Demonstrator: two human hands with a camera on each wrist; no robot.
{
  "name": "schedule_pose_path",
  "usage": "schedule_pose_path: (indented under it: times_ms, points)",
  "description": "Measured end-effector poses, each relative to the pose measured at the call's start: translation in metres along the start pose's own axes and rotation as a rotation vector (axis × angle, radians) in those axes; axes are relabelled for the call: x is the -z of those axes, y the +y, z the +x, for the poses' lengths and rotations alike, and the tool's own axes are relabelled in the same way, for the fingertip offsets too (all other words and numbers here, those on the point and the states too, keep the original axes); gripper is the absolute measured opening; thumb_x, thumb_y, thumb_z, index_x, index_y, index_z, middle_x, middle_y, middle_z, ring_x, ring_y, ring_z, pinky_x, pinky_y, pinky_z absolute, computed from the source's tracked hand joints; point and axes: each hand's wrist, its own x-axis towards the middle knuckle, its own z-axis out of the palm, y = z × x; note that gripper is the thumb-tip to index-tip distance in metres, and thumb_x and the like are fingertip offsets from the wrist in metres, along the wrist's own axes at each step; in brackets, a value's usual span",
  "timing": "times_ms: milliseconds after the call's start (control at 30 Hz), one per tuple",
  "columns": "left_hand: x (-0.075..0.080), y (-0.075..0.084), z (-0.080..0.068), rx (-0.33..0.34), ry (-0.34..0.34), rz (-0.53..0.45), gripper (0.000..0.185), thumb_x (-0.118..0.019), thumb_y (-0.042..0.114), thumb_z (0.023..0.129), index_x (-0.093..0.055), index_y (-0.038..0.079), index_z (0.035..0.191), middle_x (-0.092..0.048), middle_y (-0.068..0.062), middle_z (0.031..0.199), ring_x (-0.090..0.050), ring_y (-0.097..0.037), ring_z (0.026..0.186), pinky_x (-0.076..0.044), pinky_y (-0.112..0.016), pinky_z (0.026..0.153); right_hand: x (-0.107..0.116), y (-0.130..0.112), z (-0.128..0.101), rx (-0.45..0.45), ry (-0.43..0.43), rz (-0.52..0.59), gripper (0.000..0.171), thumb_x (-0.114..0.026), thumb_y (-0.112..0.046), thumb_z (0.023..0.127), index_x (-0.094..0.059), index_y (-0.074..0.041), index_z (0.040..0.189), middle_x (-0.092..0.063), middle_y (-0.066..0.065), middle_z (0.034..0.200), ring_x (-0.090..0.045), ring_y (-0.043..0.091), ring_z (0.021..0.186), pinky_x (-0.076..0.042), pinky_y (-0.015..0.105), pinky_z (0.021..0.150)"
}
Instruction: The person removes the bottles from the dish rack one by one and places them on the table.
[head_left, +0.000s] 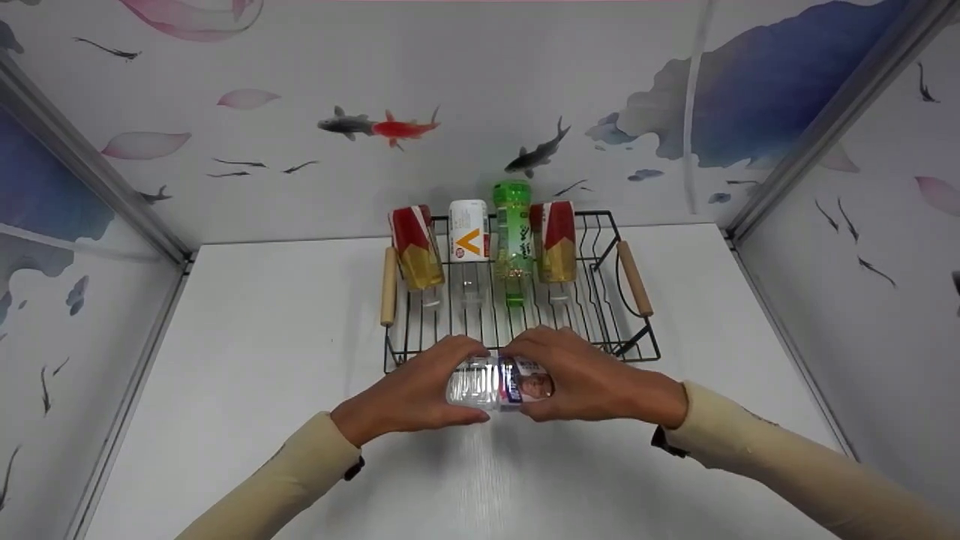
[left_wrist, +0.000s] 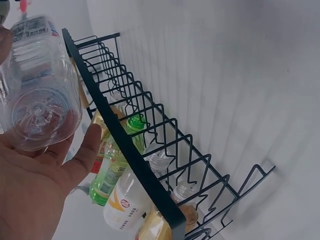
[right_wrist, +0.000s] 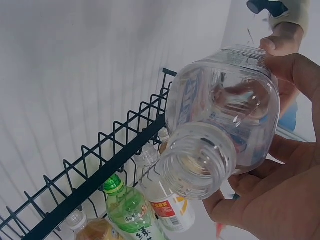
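A clear plastic bottle [head_left: 480, 384] with a blue, white and pink label lies sideways between both hands, in front of the wire rack [right_wrist: 117, 162]. My left hand [head_left: 420, 390] grips its base end, thumb toward me and fingers on the far side. At the other end my right hand [head_left: 589, 379] holds the labelled part the same way. The right wrist view shows the bottle's threaded mouth [right_wrist: 200, 162] without a cap. In the left wrist view the bottle's ribbed base [left_wrist: 42, 115] faces the camera.
Several bottles lean neck-down in the rack: a red-and-gold one [head_left: 415, 244], a white one [head_left: 469, 232], a green one [head_left: 514, 232] and another red-and-gold one [head_left: 556, 244]. Wooden handles [head_left: 634, 279] flank the rack. Behind the white table [head_left: 247, 337] stands a fish-patterned wall [head_left: 465, 60].
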Motion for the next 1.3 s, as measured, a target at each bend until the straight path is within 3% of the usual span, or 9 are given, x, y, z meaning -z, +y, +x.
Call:
schedule_pose_path:
  times_ms: [167, 300, 567, 867, 1033, 1300]
  points:
    - [-0.002, 0.004, 0.002, 0.0, -0.003, 0.065, 0.072, -0.094, 0.042, 0.089, -0.058, 0.02, 0.148, -0.061, 0.005, 0.142, -0.057, -0.013, 0.123, -0.059, -0.038, 0.101, -0.001, -0.003, -0.001, -0.048, -0.009, 0.031, 0.064, -0.089, -0.022, 0.087, -0.063, -0.011, 0.144, -0.068, -0.002, 0.13, -0.06, 0.014, 0.11, -0.057, 0.036, 0.093]
    - [-0.003, 0.007, 0.004, -0.013, -0.004, 0.125, 0.071, -0.093, 0.04, 0.09, -0.058, 0.018, 0.148, -0.062, 0.003, 0.14, -0.056, -0.013, 0.121, -0.059, -0.037, 0.1, -0.003, -0.003, -0.002, -0.063, -0.01, 0.043, 0.063, -0.09, -0.022, 0.086, -0.063, -0.01, 0.142, -0.068, -0.001, 0.127, -0.061, 0.015, 0.108, -0.059, 0.033, 0.087]
    - [-0.005, 0.014, 0.007, -0.036, -0.006, 0.244, 0.067, -0.092, 0.04, 0.09, -0.061, 0.016, 0.145, -0.066, 0.001, 0.134, -0.057, -0.014, 0.117, -0.057, -0.038, 0.099, -0.003, -0.003, -0.001, -0.042, -0.011, 0.027, 0.062, -0.093, -0.026, 0.086, -0.065, -0.01, 0.14, -0.07, -0.002, 0.124, -0.061, 0.014, 0.108, -0.059, 0.034, 0.089]
    - [-0.01, 0.018, 0.007, -0.017, -0.051, 0.282, 0.071, -0.092, 0.042, 0.091, -0.059, 0.015, 0.148, -0.067, 0.0, 0.133, -0.057, -0.015, 0.113, -0.057, -0.035, 0.098, -0.006, -0.003, -0.002, -0.053, -0.019, -0.009, 0.062, -0.09, -0.027, 0.087, -0.067, -0.01, 0.141, -0.07, -0.001, 0.126, -0.06, 0.014, 0.107, -0.057, 0.035, 0.091]
    - [-0.011, 0.018, 0.004, -0.009, -0.045, 0.27, 0.067, -0.088, 0.04, 0.094, -0.058, 0.013, 0.148, -0.066, -0.002, 0.136, -0.056, -0.016, 0.117, -0.057, -0.035, 0.101, -0.008, -0.001, -0.004, -0.044, -0.004, 0.004, 0.061, -0.089, -0.03, 0.089, -0.067, -0.012, 0.143, -0.07, -0.004, 0.126, -0.06, 0.014, 0.108, -0.053, 0.041, 0.097]
    - [-0.002, 0.019, -0.003, 0.029, 0.012, 0.224, 0.067, -0.087, 0.039, 0.095, -0.058, 0.013, 0.15, -0.064, -0.003, 0.141, -0.056, -0.016, 0.12, -0.059, -0.039, 0.103, 0.002, 0.001, -0.011, -0.036, 0.099, 0.067, 0.057, -0.08, -0.044, 0.1, -0.065, -0.015, 0.147, -0.067, 0.0, 0.141, -0.056, 0.023, 0.131, -0.045, 0.061, 0.115]
